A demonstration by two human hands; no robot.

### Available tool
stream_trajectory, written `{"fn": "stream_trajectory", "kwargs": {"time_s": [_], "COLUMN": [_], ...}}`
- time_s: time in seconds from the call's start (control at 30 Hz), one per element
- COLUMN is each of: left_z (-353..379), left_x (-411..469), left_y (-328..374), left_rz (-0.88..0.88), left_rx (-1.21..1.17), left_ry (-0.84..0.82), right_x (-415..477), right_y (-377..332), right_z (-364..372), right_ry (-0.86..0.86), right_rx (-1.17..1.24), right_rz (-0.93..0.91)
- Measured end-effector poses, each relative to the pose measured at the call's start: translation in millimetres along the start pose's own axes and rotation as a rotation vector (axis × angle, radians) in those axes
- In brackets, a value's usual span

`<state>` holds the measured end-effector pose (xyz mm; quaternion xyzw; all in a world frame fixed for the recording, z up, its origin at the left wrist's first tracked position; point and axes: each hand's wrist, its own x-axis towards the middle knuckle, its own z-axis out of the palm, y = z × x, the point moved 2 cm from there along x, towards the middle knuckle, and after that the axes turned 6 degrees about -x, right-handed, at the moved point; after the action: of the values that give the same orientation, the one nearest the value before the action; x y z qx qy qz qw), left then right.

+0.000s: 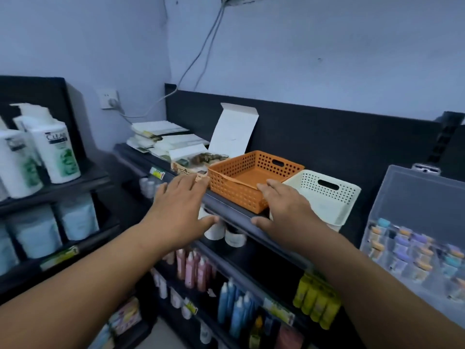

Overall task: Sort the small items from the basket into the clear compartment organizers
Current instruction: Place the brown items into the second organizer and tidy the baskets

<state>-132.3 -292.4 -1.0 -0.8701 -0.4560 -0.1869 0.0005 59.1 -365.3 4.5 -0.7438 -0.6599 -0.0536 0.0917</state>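
An orange perforated basket (247, 183) stands on the top shelf and looks empty inside. A white perforated basket (327, 195) sits right beside it. My left hand (182, 206) is spread with straight fingers just left of the orange basket, fingertips near its left corner. My right hand (283, 206) is spread at the basket's front right corner, fingertips touching or almost touching its rim. Neither hand holds anything. A clear compartment organizer (412, 238) with its lid up stands at the right, holding several small colourful items.
An open cardboard box (201, 162) with small items stands left of the orange basket, with white packets (161, 137) behind it. Shelves below carry bottles (236, 308) and tubes. White shampoo bottles (54, 149) stand on the left rack. A cable hangs down the wall.
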Motion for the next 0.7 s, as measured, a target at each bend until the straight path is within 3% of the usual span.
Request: {"fn": "stream_trajectory", "kwargs": {"time_s": [0.47, 0.7], "left_z": [16.7, 37.1], "left_x": [136.9, 194.9], "left_y": [-91.2, -131.2], "left_rz": [-0.149, -0.214], "left_rx": [-0.015, -0.061], "left_ry": [0.004, -0.03], "right_x": [193.7, 276.9], "right_y": [-16.7, -31.2], "right_z": [19.7, 40.3], "right_ry": [-0.053, -0.15], "right_rx": [0.157, 0.099], "right_rz": [-0.176, -0.232]}}
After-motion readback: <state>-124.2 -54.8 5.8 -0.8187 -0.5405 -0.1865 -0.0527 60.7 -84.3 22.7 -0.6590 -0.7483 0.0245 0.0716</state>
